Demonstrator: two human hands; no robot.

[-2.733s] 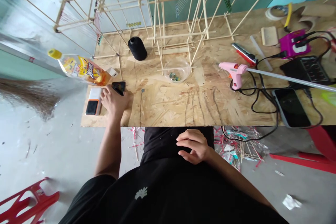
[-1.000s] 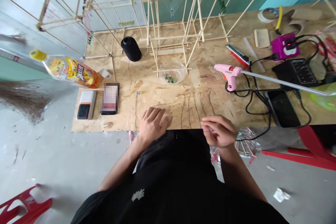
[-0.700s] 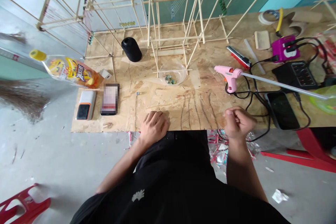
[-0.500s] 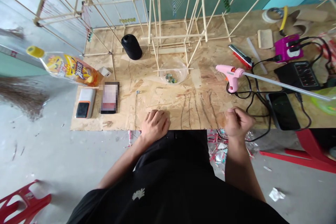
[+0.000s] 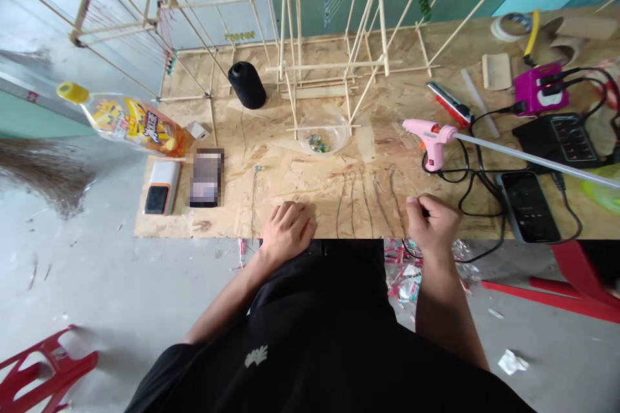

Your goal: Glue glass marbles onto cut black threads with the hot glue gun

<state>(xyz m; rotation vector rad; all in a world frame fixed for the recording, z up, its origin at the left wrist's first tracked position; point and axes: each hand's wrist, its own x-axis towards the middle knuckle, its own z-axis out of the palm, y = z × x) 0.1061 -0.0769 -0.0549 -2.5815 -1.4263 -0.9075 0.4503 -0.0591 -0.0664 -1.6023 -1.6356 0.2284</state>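
Observation:
My left hand (image 5: 289, 229) rests palm down on the front edge of the wooden board table (image 5: 285, 181), its fingers loosely bent on the wood and nothing seen in it. My right hand (image 5: 434, 222) is closed in a fist at the same edge, with no object showing in it. Between the hands lie several dark threads (image 5: 368, 200), roughly parallel. One more thread with a small bead (image 5: 258, 168) at its top lies left of my left hand. Farther back, a clear plastic bowl (image 5: 334, 142) holds several glass marbles (image 5: 318, 143).
Wooden stick frames (image 5: 334, 68) stand along the back. A black thread spool (image 5: 247, 85), a drink bottle (image 5: 130, 122) and a power bank (image 5: 161, 187) are on the left. To the right lie a pink glue gun (image 5: 431, 135), cables, a phone (image 5: 527, 206) and a purple power adapter (image 5: 541, 88).
My right fist has shifted slightly left, closer to the threads. The right-hand phone's screen, dark before, is now lit. The whole view has moved a little; my left hand stays put.

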